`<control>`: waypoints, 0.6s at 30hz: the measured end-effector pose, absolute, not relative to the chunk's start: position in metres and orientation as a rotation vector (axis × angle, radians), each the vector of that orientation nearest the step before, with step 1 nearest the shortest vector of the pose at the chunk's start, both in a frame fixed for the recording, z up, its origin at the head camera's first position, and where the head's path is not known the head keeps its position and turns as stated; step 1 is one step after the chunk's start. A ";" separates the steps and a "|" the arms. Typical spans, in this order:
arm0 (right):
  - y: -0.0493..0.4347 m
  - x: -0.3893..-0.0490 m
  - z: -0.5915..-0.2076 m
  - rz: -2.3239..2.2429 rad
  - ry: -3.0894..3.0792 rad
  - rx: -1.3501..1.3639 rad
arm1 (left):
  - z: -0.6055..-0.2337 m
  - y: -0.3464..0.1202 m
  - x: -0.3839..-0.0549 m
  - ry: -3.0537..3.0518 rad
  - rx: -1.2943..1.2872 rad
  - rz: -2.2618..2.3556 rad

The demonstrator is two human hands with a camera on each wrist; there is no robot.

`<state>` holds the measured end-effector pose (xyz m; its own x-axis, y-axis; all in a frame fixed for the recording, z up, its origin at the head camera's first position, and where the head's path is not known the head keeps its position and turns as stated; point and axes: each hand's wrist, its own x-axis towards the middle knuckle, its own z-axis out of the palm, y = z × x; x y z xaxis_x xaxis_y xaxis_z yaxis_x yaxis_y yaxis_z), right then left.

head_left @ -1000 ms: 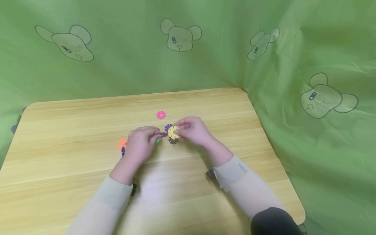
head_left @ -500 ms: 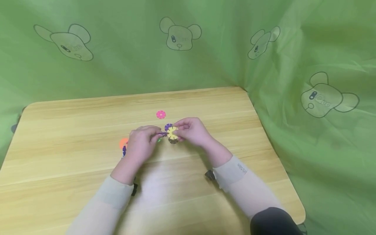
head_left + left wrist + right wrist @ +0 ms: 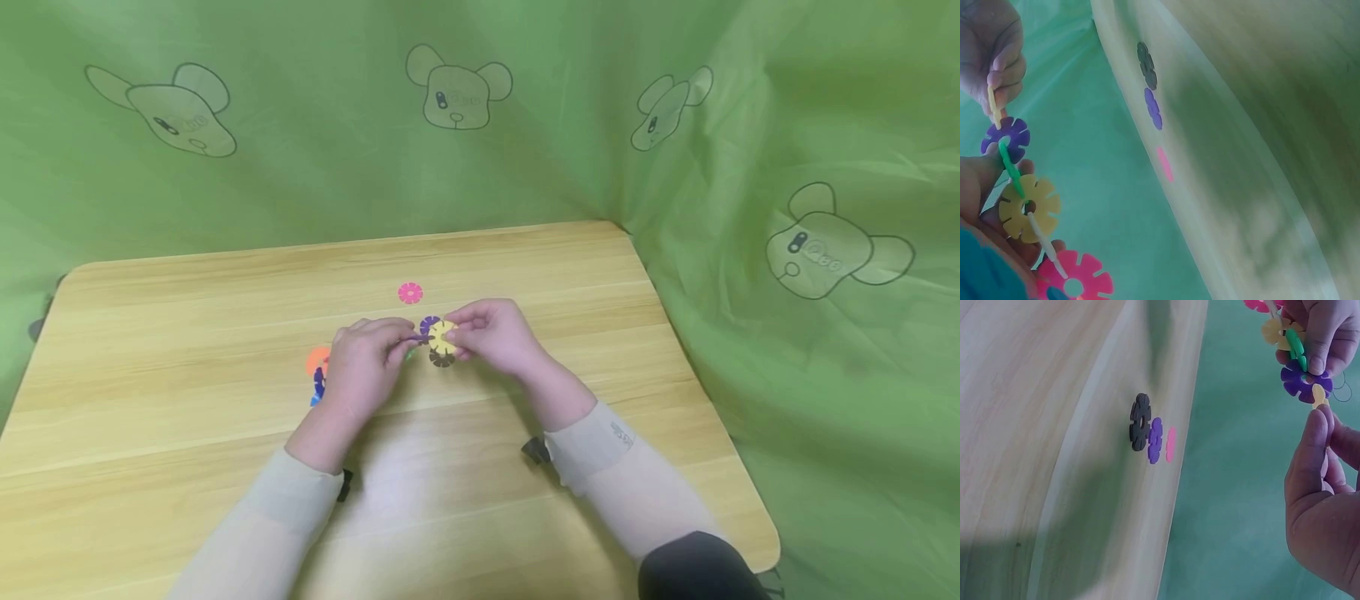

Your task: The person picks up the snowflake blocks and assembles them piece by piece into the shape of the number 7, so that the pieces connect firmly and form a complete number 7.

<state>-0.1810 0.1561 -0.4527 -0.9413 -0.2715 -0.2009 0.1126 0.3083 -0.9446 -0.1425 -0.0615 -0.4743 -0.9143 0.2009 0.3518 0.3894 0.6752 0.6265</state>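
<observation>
My left hand (image 3: 363, 358) pinches a purple snowflake disc (image 3: 1294, 381) between thumb and fingers, above the table. This disc is one end of a chain: a green disc (image 3: 1011, 172), a yellow disc (image 3: 1049, 206), a white disc (image 3: 1045, 245) and a pink disc (image 3: 1094, 275) follow along the palm. In the head view an orange disc (image 3: 316, 362) and a dark blue disc (image 3: 318, 382) stick out beyond that hand. My right hand (image 3: 498, 333) pinches another yellow disc (image 3: 437, 331), whose edge meets the purple disc's slotted rim.
Loose on the wooden table (image 3: 187, 333) lie a black disc (image 3: 1140, 422), a purple disc (image 3: 1155, 440) and a pink disc (image 3: 410, 293), in a line beyond the hands. A green curtain (image 3: 315, 167) with printed bear heads stands behind the table and at its right.
Both hands stay nearly in place. The purple disc in the left hand has turned more edge-on, and the yellow disc has shifted slightly against it. The loose discs have not moved.
</observation>
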 end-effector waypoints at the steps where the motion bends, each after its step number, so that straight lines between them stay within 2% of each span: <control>1: 0.156 -0.181 -0.453 -1.679 2.258 -0.144 | -0.474 -0.061 -0.142 -2.620 -0.478 -1.071; 18: 0.153 -0.170 -0.452 -1.876 2.155 -0.156 | -0.486 -0.055 -0.134 -2.313 -0.574 -1.020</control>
